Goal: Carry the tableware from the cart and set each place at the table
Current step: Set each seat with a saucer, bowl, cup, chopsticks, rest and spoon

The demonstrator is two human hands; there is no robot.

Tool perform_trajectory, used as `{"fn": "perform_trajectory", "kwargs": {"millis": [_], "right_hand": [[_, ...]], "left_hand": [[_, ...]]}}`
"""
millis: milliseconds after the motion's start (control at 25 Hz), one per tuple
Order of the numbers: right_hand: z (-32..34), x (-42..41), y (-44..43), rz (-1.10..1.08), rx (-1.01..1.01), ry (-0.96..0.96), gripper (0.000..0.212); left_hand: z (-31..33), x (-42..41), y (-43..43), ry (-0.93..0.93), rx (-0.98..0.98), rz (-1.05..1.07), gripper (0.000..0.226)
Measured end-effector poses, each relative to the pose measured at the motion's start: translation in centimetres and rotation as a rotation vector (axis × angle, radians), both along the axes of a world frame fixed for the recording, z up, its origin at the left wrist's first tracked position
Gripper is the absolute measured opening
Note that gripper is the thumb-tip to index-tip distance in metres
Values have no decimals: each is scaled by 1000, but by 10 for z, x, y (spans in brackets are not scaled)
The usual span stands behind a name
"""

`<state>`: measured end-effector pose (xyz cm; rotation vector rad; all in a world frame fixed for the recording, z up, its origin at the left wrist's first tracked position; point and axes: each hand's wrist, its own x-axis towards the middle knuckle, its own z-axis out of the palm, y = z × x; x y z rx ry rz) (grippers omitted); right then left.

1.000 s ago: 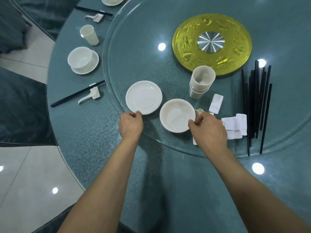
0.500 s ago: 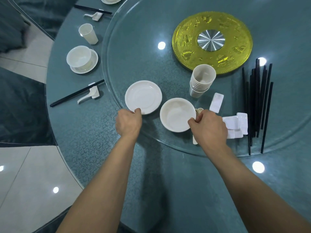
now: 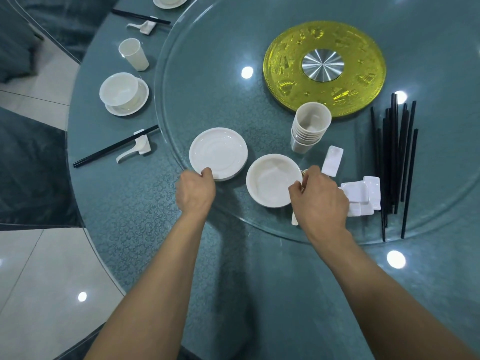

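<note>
A stack of white plates point(image 3: 218, 152) lies on the glass turntable point(image 3: 207, 74) near its front edge. My left hand point(image 3: 195, 190) grips the near rim of the top plate, fingers curled over the edge. To the right sits a white bowl point(image 3: 271, 180). My right hand point(image 3: 320, 200) pinches the bowl's right rim between thumb and forefinger. White spoons point(image 3: 294, 219) lie partly hidden under that hand.
On the turntable stand nested cups point(image 3: 310, 131), white chopstick rests point(image 3: 361, 196), black chopsticks point(image 3: 394, 157) and a yellow centre disc point(image 3: 323, 64). At left a place is set: bowl on saucer point(image 3: 122, 93), cup point(image 3: 133, 54), chopsticks with spoon point(image 3: 135, 149). A covered chair point(image 3: 26, 165) stands left.
My left hand has closed further onto the plate's near rim. My right thumb has come onto the bowl's rim. Plates and bowl have hardly moved.
</note>
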<state>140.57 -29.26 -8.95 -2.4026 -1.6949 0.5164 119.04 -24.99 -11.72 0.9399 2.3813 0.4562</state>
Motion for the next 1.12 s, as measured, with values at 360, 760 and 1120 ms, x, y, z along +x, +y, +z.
{"fn": "perform_trajectory", "kwargs": {"millis": [360,760,1120], "right_hand": [[5,0,2,-99,-27,85,23],[5,1,0,-91,167,136,17],[1,-2,0,-163,96,236,23]], "left_hand": [[5,0,-3,-44,36,42,46],[1,-4,-11,-202,205,158,20],[4,-5,-23,-314,239,207,14]]}}
